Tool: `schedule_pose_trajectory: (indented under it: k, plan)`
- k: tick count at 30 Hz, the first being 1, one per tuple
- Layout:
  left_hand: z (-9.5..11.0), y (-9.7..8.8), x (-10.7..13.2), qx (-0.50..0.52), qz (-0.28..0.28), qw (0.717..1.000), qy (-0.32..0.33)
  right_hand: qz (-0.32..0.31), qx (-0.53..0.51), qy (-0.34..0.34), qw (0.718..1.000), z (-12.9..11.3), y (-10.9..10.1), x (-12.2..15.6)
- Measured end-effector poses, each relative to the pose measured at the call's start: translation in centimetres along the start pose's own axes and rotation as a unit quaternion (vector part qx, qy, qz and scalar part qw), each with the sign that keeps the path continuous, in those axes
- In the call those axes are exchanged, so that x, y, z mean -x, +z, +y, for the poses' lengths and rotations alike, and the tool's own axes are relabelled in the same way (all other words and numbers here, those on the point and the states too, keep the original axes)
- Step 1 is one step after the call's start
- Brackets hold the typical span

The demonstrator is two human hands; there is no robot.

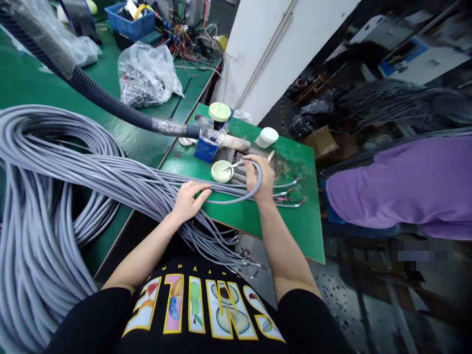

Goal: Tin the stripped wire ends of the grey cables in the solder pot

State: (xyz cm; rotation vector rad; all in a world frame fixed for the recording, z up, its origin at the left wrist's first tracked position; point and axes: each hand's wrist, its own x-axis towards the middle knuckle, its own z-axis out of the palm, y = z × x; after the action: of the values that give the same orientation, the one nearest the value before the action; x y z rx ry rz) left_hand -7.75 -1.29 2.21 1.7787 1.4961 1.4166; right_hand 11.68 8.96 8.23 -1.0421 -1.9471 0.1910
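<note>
My right hand [260, 178] is closed around a grey cable [248, 196] near its end, and the cable bends back in a loop. Thin stripped wires at its tip reach over a small pale green dish [222, 171]. My left hand [191, 199] lies on the bundle of grey cables [147, 184], its fingers stretched out and thumb apart. Several cable ends with bare coloured wires [295, 192] lie on the green board to the right of my right hand. More loose cable ends [239, 258] hang below the board's near edge.
A corrugated hose [110, 105] runs to a blue box [205, 149] on the green board [298, 231]. A white jar [267, 137] and lidded tub [220, 112] stand behind. Coiled cable [33, 196] fills the left. A plastic bag [147, 73] lies behind; a person in purple [405, 187] is at right.
</note>
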Motion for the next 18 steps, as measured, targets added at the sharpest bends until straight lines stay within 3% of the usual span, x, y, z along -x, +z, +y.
schedule_pose_trajectory:
  k: [6, 18]
  plan:
    - [-1.8, 1.0, 0.5, -0.078, -0.041, 0.993, 0.081, -0.052, 0.043, 0.003, 0.998, 1.0, 2.1, -1.4]
    - [-1.8, 1.1, 0.7, -0.113, -0.030, 0.988, 0.103, -0.116, 0.078, -0.001, 0.990, 1.9, 4.0, -1.9]
